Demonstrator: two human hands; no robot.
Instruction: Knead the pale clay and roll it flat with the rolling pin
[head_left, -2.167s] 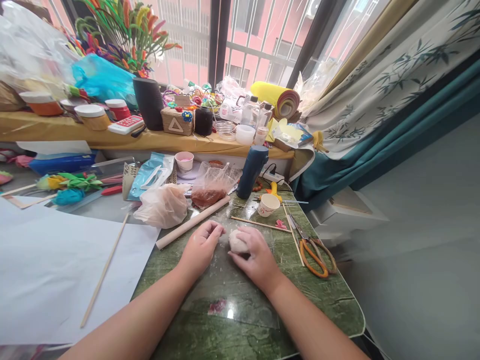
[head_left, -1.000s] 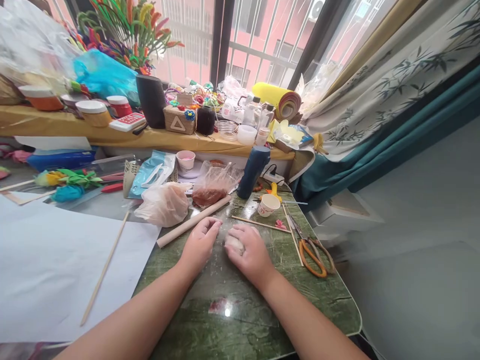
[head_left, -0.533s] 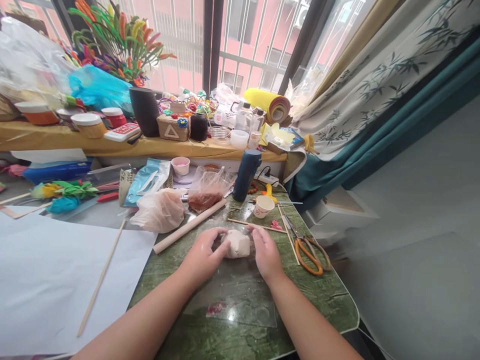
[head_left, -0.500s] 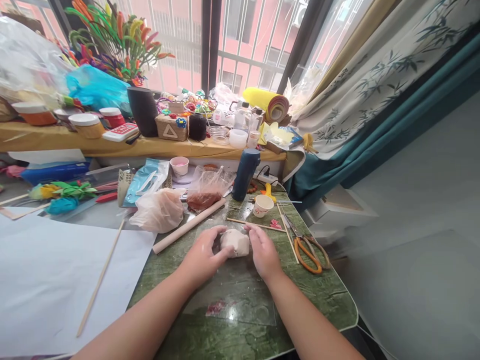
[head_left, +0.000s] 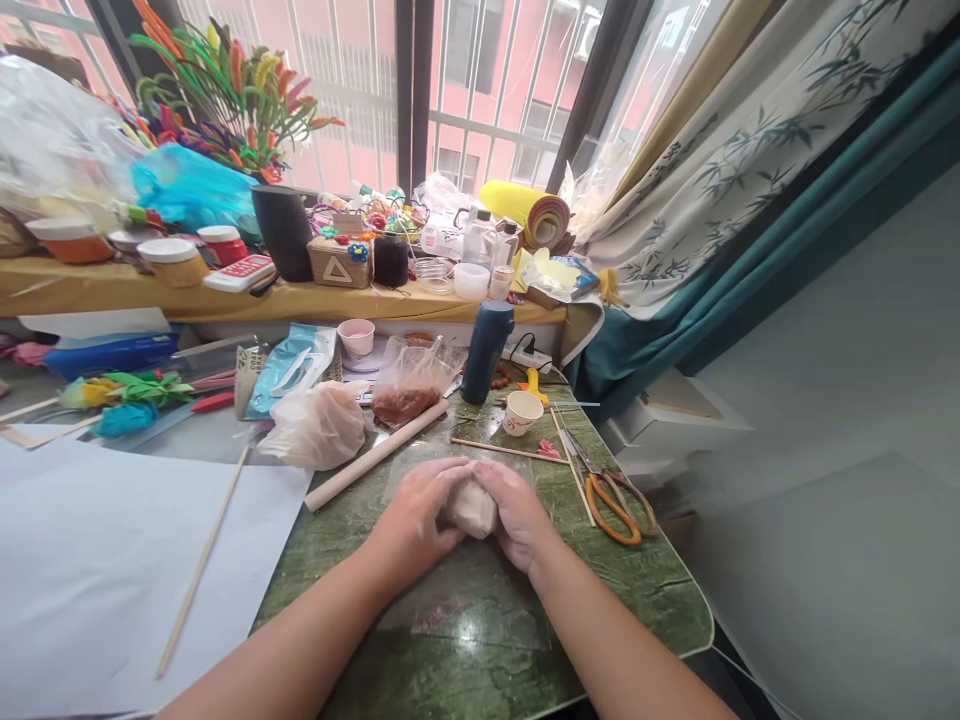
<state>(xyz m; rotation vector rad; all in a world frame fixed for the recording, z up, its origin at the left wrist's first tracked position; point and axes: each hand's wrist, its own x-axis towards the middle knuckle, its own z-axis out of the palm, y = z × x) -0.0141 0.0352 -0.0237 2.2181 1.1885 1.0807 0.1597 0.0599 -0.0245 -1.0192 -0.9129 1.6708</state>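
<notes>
A lump of off-white clay (head_left: 472, 508) sits between my two hands, over a clear plastic sheet (head_left: 495, 625) on the green table. My left hand (head_left: 416, 515) curves round its left side, fingers wrapped over the far edge. On the other side my right hand (head_left: 517, 510) presses against the clay, and the fingertips of both hands meet behind it. The hands hide the clay's sides and far edge. Beyond my left hand lies a wooden rolling pin (head_left: 379, 455), set at a slant.
Orange-handled scissors (head_left: 615, 510) and thin wooden sticks (head_left: 510, 450) lie to the right. A paper cup (head_left: 523, 412) and dark blue bottle (head_left: 486, 352) stand behind. Plastic bags (head_left: 315, 425) are at back left, white paper (head_left: 112, 560) at left. The table's right edge is near.
My hands have closed in on the clay from both sides, and their fingertips now meet. The clay has turned and looks narrower and taller, a little nearer to me.
</notes>
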